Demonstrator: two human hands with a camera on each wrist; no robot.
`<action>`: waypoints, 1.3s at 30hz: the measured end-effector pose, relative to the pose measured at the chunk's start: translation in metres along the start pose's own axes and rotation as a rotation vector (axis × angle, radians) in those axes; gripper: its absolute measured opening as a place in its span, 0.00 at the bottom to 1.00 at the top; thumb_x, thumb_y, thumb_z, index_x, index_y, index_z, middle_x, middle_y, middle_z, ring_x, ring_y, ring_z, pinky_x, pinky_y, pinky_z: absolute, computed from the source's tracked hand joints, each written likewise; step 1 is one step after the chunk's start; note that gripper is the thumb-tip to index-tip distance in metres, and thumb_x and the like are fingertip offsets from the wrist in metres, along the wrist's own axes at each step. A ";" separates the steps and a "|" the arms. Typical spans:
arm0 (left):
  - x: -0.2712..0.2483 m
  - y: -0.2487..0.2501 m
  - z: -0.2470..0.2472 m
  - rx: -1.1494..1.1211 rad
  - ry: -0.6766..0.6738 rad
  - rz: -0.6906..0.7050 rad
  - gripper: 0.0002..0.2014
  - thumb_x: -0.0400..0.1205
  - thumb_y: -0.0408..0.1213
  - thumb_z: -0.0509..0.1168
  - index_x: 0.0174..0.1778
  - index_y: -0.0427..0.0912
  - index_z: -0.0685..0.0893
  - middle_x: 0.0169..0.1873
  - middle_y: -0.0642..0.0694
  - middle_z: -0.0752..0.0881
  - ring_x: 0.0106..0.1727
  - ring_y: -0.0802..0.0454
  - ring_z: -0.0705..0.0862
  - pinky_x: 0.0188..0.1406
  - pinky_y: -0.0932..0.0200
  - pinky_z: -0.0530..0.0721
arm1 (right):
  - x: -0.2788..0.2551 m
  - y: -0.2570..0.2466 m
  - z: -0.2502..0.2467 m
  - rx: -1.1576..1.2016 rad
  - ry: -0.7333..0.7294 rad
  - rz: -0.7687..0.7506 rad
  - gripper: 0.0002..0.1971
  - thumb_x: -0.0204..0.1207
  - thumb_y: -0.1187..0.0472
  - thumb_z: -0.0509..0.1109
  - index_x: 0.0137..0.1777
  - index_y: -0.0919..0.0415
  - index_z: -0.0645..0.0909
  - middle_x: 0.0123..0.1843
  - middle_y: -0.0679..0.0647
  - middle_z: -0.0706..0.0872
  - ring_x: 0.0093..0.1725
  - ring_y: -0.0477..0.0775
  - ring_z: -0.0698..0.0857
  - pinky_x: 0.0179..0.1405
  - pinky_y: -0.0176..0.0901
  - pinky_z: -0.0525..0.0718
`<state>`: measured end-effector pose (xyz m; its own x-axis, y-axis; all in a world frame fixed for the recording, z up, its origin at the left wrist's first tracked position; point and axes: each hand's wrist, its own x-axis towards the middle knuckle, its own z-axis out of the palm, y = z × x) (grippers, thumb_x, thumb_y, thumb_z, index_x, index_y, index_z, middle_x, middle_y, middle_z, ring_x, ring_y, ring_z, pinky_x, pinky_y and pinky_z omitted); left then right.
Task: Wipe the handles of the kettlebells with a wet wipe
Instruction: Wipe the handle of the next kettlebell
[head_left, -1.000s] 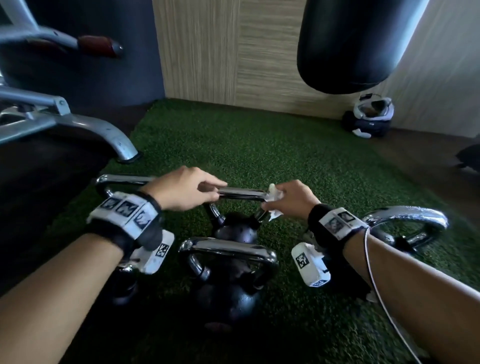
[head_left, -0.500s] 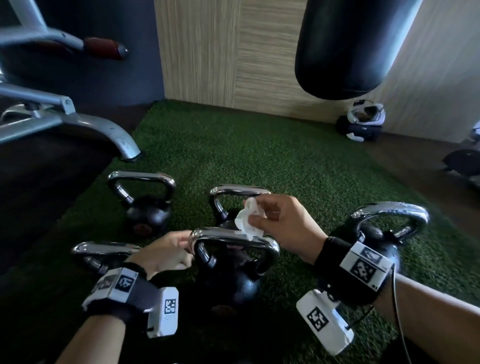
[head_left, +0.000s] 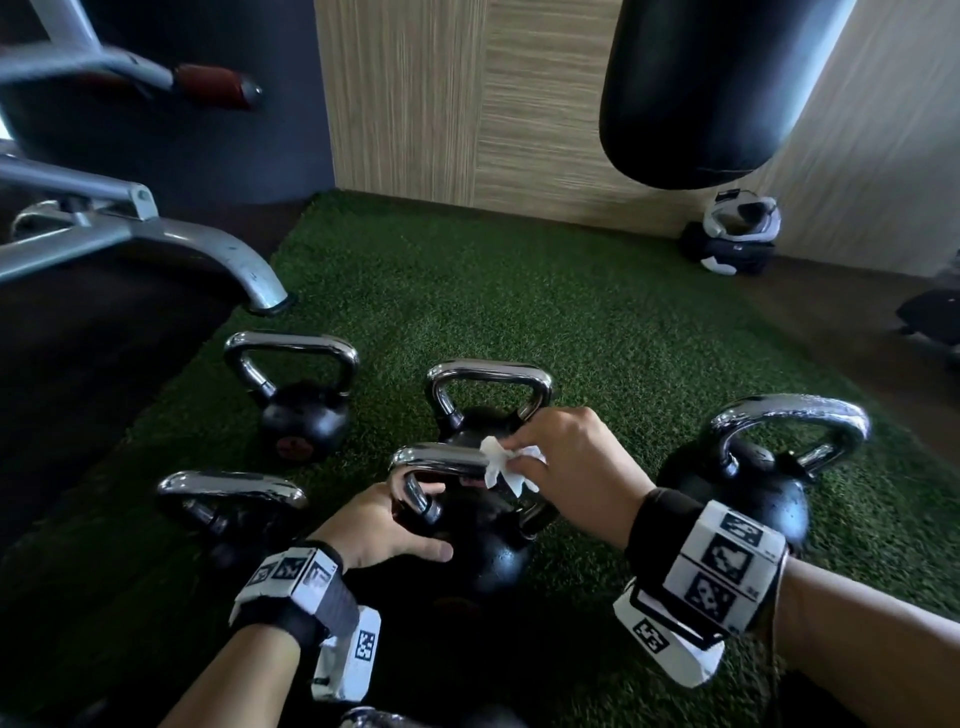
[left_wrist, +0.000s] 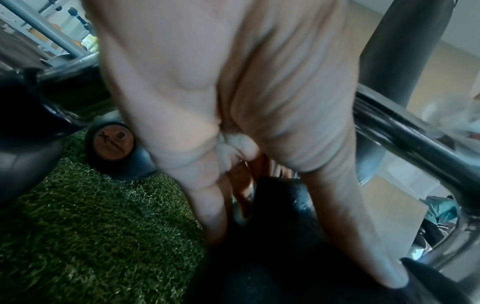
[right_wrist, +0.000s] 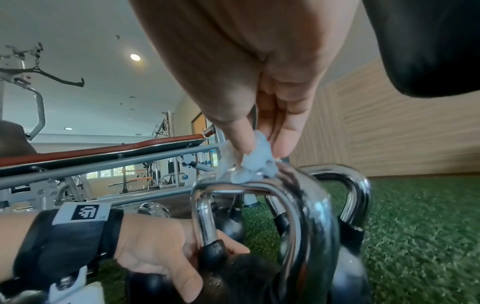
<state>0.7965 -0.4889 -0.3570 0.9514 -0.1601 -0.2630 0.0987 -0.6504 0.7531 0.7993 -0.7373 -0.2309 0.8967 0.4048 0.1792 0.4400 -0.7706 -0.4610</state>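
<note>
The right hand (head_left: 576, 467) pinches a crumpled wet wipe (head_left: 506, 462) between thumb and fingers (right_wrist: 288, 131), pressing it onto the top bar of the nearest kettlebell's handle (head_left: 441, 456). The left hand (head_left: 382, 525) steadies that kettlebell (head_left: 488, 556), its fingers curled around the handle's left leg and its thumb lying on the ball. Four other kettlebells stand close by on the green turf (head_left: 519, 312), none being touched. Wiping here looks just begun; which other handles are already clean cannot be told.
</note>
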 end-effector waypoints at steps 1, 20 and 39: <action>-0.001 0.000 0.000 -0.002 0.004 0.011 0.41 0.58 0.64 0.86 0.70 0.68 0.84 0.68 0.68 0.76 0.74 0.63 0.73 0.73 0.63 0.69 | 0.001 0.000 -0.003 -0.019 -0.009 0.019 0.08 0.79 0.58 0.78 0.57 0.55 0.92 0.48 0.38 0.87 0.40 0.30 0.80 0.38 0.16 0.72; 0.005 -0.016 0.008 -0.065 0.047 0.013 0.51 0.45 0.78 0.81 0.68 0.73 0.83 0.73 0.62 0.81 0.77 0.59 0.75 0.80 0.54 0.72 | 0.003 0.005 -0.023 -0.225 -0.135 0.187 0.09 0.65 0.70 0.82 0.39 0.65 0.85 0.37 0.50 0.84 0.35 0.48 0.81 0.25 0.34 0.72; -0.003 -0.012 0.011 -0.116 0.054 -0.028 0.47 0.50 0.72 0.84 0.70 0.70 0.83 0.73 0.58 0.80 0.77 0.58 0.73 0.73 0.57 0.71 | 0.000 0.065 -0.003 0.350 -0.285 0.473 0.15 0.63 0.86 0.80 0.38 0.68 0.84 0.34 0.60 0.91 0.39 0.62 0.95 0.45 0.58 0.95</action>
<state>0.7888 -0.4891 -0.3720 0.9619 -0.1003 -0.2545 0.1558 -0.5636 0.8112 0.8278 -0.7888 -0.2586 0.9205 0.2129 -0.3276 -0.0839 -0.7113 -0.6979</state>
